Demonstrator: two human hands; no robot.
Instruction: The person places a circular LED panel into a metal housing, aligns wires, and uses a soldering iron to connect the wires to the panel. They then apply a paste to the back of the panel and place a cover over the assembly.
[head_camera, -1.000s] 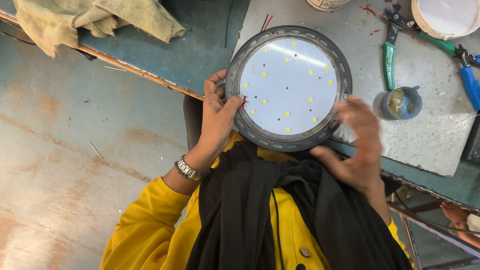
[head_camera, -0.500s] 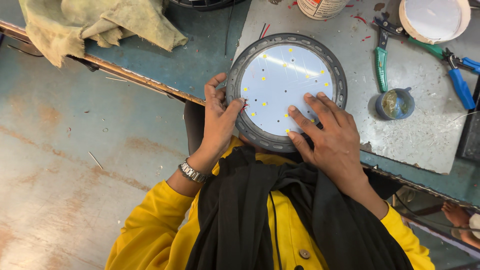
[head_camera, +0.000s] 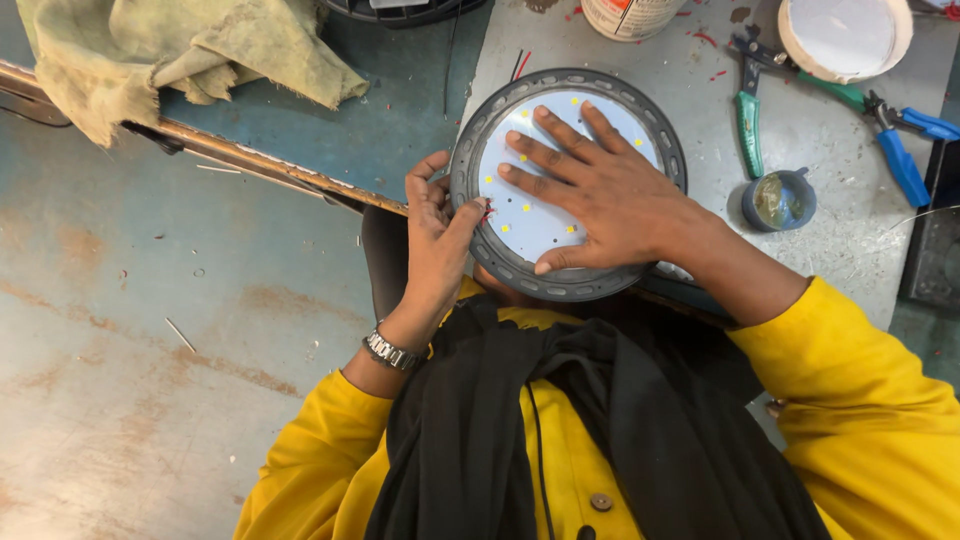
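Grey bench (head_camera: 830, 130) top, worn blue floor at left; greenish rag (head_camera: 170, 50) lies on bench's far left. Left hand (head_camera: 440, 235) grip pinched together on the rim of the round LED lamp (head_camera: 520, 215), thumb at small red wires. Right hand (head_camera: 600, 195) lies flat on lamp's white disc, fingers spread apart. Further right: green pliers (head_camera: 748, 125), small pot (head_camera: 778, 200), blue pliers (head_camera: 905, 160)

The counter (head_camera: 830, 240) is grey and scuffed — on it sit a round lamp (head_camera: 567, 180), green pliers (head_camera: 750, 110), blue pliers (head_camera: 905, 150), a small pot (head_camera: 778, 200) and a rag (head_camera: 180, 50) at the left.
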